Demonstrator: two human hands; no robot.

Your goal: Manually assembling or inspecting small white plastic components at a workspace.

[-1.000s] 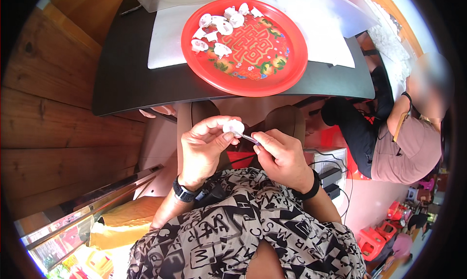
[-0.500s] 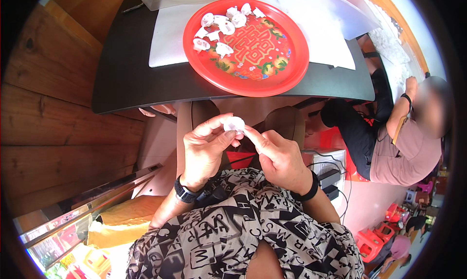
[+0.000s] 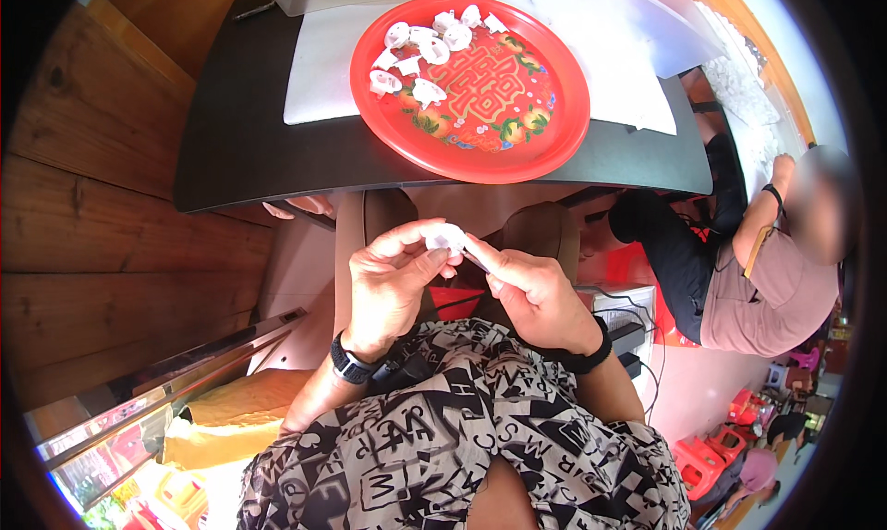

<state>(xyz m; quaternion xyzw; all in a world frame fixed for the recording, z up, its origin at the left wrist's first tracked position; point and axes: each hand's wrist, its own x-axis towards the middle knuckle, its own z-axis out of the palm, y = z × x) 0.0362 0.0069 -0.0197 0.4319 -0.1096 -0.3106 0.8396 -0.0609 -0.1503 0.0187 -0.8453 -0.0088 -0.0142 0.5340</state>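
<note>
Above my lap, my left hand [image 3: 384,285] is closed, pinching a small round white plastic part [image 3: 445,237] between thumb and fingers. My right hand [image 3: 547,301] is closed too, its index finger stretched toward the part's right edge. Under that finger shows a thin, dark, blade-like tool [image 3: 477,259], mostly covered by the hand, with its tip at the part. Beyond my hands, a round red tray [image 3: 565,128] with a gold and floral pattern holds several similar white plastic parts [image 3: 433,51], gathered at its far left.
The tray stands on a white sheet [image 3: 319,73] over a black table [image 3: 236,142] with a curved front edge. Clear plastic sheeting [image 3: 661,26] lies at the far right. Wooden panels [image 3: 102,197] rise on the left. To the right sits another person [image 3: 767,280], near cables and a white box [image 3: 637,304].
My right hand has turned and drawn slightly right and down, so more of the thin tool shows. The left hand keeps the white part in nearly the same place.
</note>
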